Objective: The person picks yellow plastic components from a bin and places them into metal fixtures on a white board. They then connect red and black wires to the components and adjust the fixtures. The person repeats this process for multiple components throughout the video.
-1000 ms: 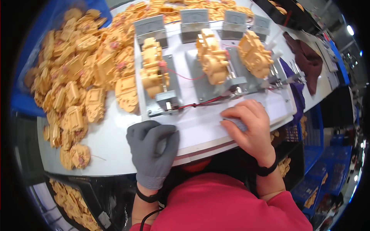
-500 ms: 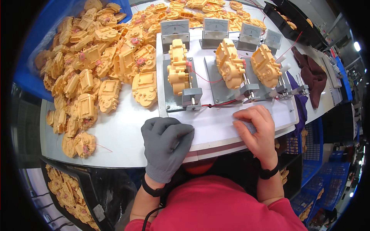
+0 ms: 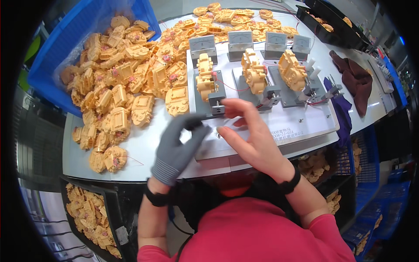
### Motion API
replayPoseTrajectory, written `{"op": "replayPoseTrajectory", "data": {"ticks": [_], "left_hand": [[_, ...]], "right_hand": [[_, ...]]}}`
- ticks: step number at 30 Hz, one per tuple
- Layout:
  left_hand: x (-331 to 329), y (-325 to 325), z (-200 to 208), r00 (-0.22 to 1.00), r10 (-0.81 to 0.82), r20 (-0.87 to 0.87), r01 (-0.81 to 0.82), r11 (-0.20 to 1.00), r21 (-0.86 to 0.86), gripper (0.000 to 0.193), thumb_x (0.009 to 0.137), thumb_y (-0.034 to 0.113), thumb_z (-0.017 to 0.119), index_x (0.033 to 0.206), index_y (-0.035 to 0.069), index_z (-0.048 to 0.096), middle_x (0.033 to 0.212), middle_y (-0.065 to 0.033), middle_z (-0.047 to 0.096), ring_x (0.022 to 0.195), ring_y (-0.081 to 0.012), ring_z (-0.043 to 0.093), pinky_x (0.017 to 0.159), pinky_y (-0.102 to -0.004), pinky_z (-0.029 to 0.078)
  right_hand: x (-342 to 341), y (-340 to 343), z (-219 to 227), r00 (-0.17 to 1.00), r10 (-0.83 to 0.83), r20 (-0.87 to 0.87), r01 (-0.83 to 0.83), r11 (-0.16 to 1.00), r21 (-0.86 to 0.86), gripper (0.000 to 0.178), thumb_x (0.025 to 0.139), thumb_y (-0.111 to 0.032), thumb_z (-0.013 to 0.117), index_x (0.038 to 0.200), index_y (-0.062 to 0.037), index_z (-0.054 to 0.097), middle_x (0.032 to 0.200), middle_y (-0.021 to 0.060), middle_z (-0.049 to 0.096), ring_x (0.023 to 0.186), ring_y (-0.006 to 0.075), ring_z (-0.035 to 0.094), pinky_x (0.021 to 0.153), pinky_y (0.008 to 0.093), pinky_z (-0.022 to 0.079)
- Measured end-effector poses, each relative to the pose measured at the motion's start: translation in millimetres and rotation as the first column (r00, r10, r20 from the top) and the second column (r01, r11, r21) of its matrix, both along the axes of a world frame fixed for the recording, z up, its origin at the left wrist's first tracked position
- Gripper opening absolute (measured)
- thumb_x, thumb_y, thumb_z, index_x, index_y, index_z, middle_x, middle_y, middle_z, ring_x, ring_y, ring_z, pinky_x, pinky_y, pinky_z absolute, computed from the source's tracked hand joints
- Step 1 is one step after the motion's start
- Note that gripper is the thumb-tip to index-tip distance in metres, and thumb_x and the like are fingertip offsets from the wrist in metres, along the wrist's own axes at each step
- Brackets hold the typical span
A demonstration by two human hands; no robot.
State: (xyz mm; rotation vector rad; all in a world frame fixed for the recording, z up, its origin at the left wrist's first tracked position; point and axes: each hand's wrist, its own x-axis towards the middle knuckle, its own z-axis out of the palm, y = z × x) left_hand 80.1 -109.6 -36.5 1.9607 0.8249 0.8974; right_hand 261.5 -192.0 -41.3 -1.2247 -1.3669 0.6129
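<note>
My left hand point(image 3: 175, 150), in a grey glove, hovers over the front edge of the white board point(image 3: 305, 126), fingers curved and apart with nothing visible between them. Beside it, my bare right hand point(image 3: 257, 142) has thumb and forefinger spread. Its fingertips are at the metal block point(image 3: 217, 104) of the leftmost test fixture; whether they touch it I cannot tell. That fixture carries a yellow plastic gearbox point(image 3: 205, 81) with a red wire. A second gearbox point(image 3: 254, 74) and a third gearbox point(image 3: 291, 72) sit upright in the fixtures to the right.
Several dial meters point(image 3: 203, 44) stand behind the fixtures. Loose yellow gearboxes point(image 3: 118, 120) are heaped at left, spilling from a blue bin point(image 3: 56, 65). A brown cloth point(image 3: 355, 83) and a purple cloth point(image 3: 342, 111) lie at right. Below the table's left edge is a black crate point(image 3: 111, 218) of gearboxes.
My right hand has moved left toward the leftmost fixture, its fingers spreading. My left hand has gone from curled to apart. The whole view has shifted slightly.
</note>
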Motion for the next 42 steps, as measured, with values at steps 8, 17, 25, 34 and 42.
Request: {"op": "replayPoseTrajectory", "data": {"ticks": [8, 17, 25, 34, 42], "left_hand": [[49.8, 71.7, 82.8, 0.938, -0.054, -0.343, -0.041, 0.963, -0.265, 0.091, 0.085, 0.054, 0.070, 0.150, 0.001, 0.032, 0.131, -0.0182, 0.053, 0.107, -0.0223, 0.058, 0.086, -0.0338, 0.051], [66.9, 93.2, 76.3, 0.866, 0.386, -0.318, -0.121, 0.779, 0.615, 0.070, 0.079, 0.036, 0.072, 0.131, -0.005, 0.050, 0.108, -0.0210, 0.065, 0.091, -0.0216, 0.066, 0.076, -0.0342, 0.054], [-96.6, 16.8, 113.0, 0.916, 0.379, -0.136, -0.390, 0.919, -0.066, 0.076, 0.085, 0.032, 0.070, 0.142, -0.008, 0.038, 0.126, -0.0209, 0.057, 0.108, -0.0213, 0.062, 0.088, -0.0317, 0.054], [-451.3, -9.1, 3.2, -0.080, 0.825, 0.560, -0.576, 0.420, -0.701, 0.027, 0.099, 0.027, 0.057, 0.117, 0.007, 0.056, 0.116, -0.0096, 0.059, 0.105, -0.0201, 0.058, 0.096, -0.0370, 0.051], [-244.9, -15.9, -11.4, 0.577, 0.782, 0.236, -0.693, 0.622, -0.365, 0.052, 0.097, 0.018, 0.061, 0.144, 0.005, 0.043, 0.129, -0.0132, 0.060, 0.113, -0.0215, 0.062, 0.093, -0.0332, 0.053]], "right_hand": [[2.9, 12.4, -8.0, 0.993, 0.113, -0.020, -0.108, 0.980, 0.168, 0.037, 0.091, -0.017, 0.069, 0.124, -0.0047, 0.057, 0.107, 0.0108, 0.060, 0.094, 0.0232, 0.059, 0.086, 0.0348, 0.049], [-1.6, 11.6, -16.4, 0.985, 0.170, -0.038, -0.167, 0.983, 0.078, 0.037, 0.085, -0.010, 0.072, 0.120, -0.0053, 0.062, 0.096, 0.0060, 0.061, 0.086, 0.0173, 0.057, 0.079, 0.0302, 0.048], [3.2, 3.1, -21.8, 0.996, 0.080, -0.036, -0.076, 0.992, 0.101, 0.054, 0.092, -0.005, 0.064, 0.142, -0.0058, 0.047, 0.113, 0.0094, 0.059, 0.093, 0.0132, 0.057, 0.090, 0.0299, 0.047], [2.3, 5.1, -25.4, 0.998, 0.064, -0.027, -0.062, 0.994, 0.090, 0.055, 0.093, -0.003, 0.061, 0.145, -0.0049, 0.043, 0.124, 0.0119, 0.056, 0.094, 0.0132, 0.056, 0.092, 0.0308, 0.046], [-0.1, -6.4, -17.4, 0.999, 0.024, -0.025, -0.023, 0.999, 0.034, 0.054, 0.092, 0.000, 0.059, 0.144, -0.0029, 0.044, 0.127, 0.0114, 0.057, 0.099, 0.0150, 0.054, 0.095, 0.0319, 0.044]]}}
